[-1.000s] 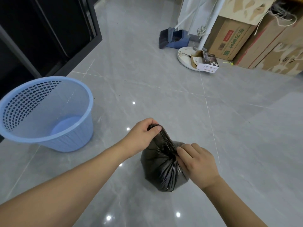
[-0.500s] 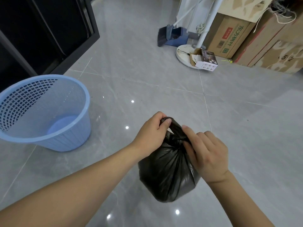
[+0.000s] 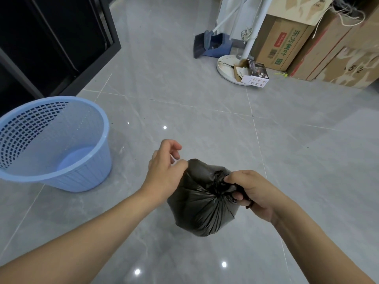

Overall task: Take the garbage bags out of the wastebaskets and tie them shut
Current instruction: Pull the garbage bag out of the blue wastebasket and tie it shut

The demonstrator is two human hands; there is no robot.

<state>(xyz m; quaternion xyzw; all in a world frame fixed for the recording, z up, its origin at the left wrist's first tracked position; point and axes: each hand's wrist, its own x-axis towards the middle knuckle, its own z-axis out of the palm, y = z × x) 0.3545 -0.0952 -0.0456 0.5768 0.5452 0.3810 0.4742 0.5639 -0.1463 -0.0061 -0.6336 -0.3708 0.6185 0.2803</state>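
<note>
A full black garbage bag (image 3: pixel 202 210) hangs above the grey floor between my hands, its top gathered into a twisted neck. My right hand (image 3: pixel 253 193) grips that gathered neck on the bag's right side, fingers curled round the plastic. My left hand (image 3: pixel 166 167) pinches a flap of the bag's top at its upper left with thumb and forefinger, the other fingers lifted. An empty light-blue plastic wastebasket (image 3: pixel 51 175) with a mesh wall stands on the floor to the left, with no bag in it.
Black furniture (image 3: pixel 51 37) fills the upper left. At the back right stand stacked cardboard boxes (image 3: pixel 287 46), a white fan stand with round base (image 3: pixel 227 67), a small open box (image 3: pixel 253 75) and a blue dustpan with broom (image 3: pixel 211 46). Glossy grey tile floor (image 3: pixel 205 119) lies between.
The bag has tilted, its neck now swung right into my right hand's grip. My left hand has let go of the neck tip and shifted to pinch the bag's upper left.
</note>
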